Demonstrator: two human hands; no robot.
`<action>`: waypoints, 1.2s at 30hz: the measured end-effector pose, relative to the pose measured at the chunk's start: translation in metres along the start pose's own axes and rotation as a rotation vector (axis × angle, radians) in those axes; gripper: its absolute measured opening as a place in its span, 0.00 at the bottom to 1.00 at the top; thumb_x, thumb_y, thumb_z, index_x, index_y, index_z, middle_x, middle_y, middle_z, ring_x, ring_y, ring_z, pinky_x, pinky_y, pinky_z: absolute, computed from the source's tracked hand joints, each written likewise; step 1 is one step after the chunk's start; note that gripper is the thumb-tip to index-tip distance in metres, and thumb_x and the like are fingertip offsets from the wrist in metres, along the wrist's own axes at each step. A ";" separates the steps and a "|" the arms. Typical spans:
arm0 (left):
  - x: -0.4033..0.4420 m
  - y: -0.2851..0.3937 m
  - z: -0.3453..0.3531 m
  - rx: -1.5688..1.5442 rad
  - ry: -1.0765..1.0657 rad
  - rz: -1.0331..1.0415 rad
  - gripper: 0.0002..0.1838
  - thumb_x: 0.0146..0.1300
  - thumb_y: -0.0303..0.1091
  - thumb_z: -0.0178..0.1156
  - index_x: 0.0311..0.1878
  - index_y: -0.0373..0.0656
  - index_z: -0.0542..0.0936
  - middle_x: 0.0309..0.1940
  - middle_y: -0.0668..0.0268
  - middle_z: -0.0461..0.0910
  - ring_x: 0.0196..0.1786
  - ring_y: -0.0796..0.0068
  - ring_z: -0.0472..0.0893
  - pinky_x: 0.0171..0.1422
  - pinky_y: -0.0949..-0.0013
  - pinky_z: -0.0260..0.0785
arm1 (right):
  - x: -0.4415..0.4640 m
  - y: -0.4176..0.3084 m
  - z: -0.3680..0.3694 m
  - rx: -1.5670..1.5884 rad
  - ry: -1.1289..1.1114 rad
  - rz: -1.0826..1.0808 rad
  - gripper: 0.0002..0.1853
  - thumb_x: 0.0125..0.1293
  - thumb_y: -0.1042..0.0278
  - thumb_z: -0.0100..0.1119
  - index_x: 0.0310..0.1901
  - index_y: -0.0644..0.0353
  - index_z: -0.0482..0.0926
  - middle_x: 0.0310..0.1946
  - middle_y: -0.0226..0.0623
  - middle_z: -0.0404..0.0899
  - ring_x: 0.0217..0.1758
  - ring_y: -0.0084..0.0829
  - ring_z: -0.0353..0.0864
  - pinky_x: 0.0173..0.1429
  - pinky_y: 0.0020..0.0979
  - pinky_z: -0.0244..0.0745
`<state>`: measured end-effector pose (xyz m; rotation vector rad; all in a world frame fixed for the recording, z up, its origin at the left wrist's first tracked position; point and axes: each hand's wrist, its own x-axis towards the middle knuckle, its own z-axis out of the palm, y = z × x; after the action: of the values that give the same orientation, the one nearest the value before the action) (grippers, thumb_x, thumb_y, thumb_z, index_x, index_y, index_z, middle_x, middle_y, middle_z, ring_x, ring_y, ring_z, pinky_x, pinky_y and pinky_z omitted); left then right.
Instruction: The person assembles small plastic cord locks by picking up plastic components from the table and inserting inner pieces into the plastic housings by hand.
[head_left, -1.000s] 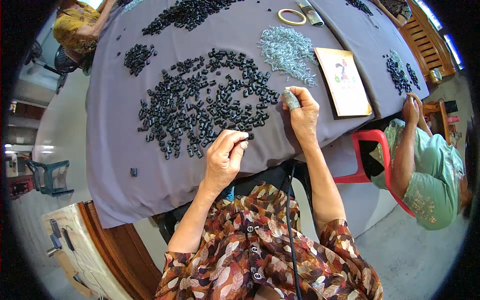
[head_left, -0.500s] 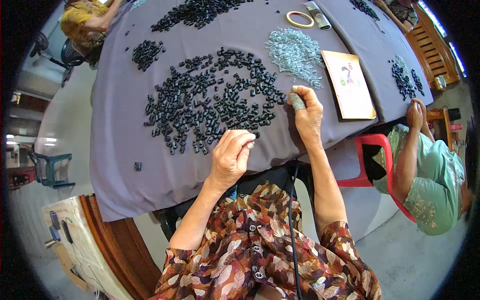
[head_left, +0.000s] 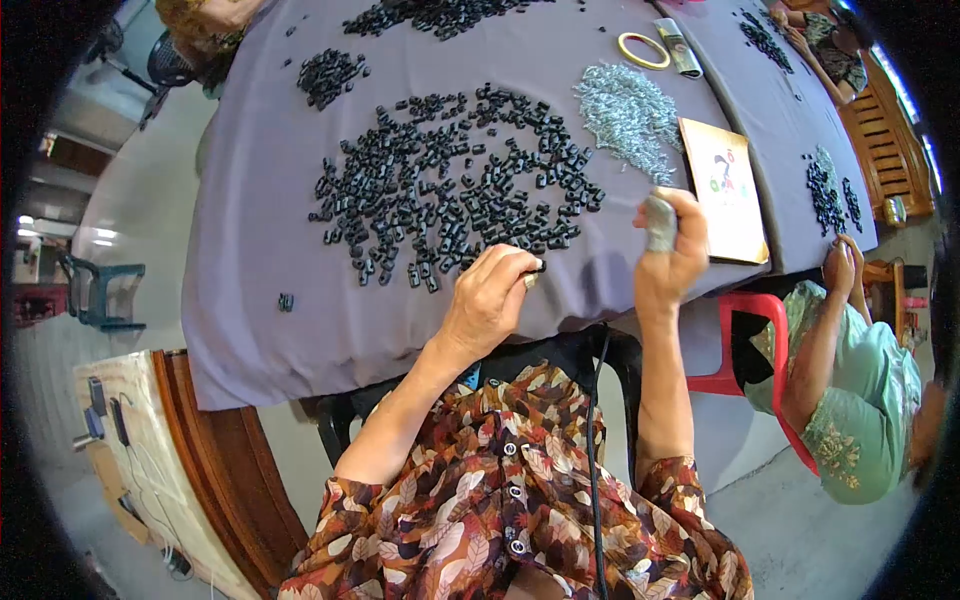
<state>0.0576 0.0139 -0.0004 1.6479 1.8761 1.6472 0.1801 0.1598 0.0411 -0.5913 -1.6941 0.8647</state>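
My left hand [head_left: 490, 298] is closed at the near edge of a spread of small black plastic pieces [head_left: 440, 170]. Thumb and fingertips pinch one black piece [head_left: 538, 267]. To its right, my right hand [head_left: 672, 245] is raised over the cloth with its fingers curled in. A grey wrap [head_left: 659, 222] covers one of its digits, apparently the thumb. Motion softens this hand, and whatever it may hold cannot be made out. Just beyond it lies a heap of small shiny silvery pieces [head_left: 630, 115].
A grey cloth [head_left: 250, 240] covers the table. An illustrated booklet [head_left: 722, 190], a yellow tape roll [head_left: 643, 51] and smaller black heaps [head_left: 330, 77] lie on it. Other people sit around, one in green [head_left: 850, 385] on a red chair [head_left: 735, 345]. A cable [head_left: 597, 450] hangs down my front.
My right hand has moved right and back, away from the black pieces. My left hand still pinches near the spread's edge, turned slightly. The whole view has shifted a little.
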 end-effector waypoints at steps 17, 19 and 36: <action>-0.007 -0.001 0.000 -0.195 0.162 -0.217 0.12 0.58 0.21 0.58 0.46 0.37 0.73 0.35 0.64 0.79 0.37 0.80 0.80 0.42 0.76 0.73 | -0.007 0.052 0.005 0.064 -0.099 0.449 0.04 0.65 0.71 0.54 0.36 0.62 0.74 0.26 0.28 0.77 0.25 0.13 0.68 0.30 0.17 0.66; -0.007 -0.001 0.000 -0.208 0.173 -0.219 0.11 0.58 0.20 0.58 0.45 0.37 0.74 0.34 0.64 0.79 0.37 0.79 0.80 0.41 0.77 0.73 | -0.009 0.052 0.007 -0.001 -0.116 0.414 0.04 0.65 0.72 0.54 0.37 0.62 0.74 0.26 0.28 0.77 0.25 0.13 0.68 0.30 0.17 0.66; -0.001 0.001 -0.004 -0.102 0.171 -0.068 0.10 0.55 0.18 0.58 0.40 0.40 0.79 0.30 0.67 0.76 0.28 0.80 0.74 0.30 0.78 0.67 | -0.008 0.040 0.007 -0.136 -0.084 0.223 0.02 0.62 0.77 0.52 0.37 0.62 0.72 0.27 0.32 0.77 0.28 0.16 0.72 0.32 0.20 0.68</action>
<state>0.0551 0.0107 0.0014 1.4290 1.8651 1.8745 0.1741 0.1764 0.0032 -0.8597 -1.7961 0.9470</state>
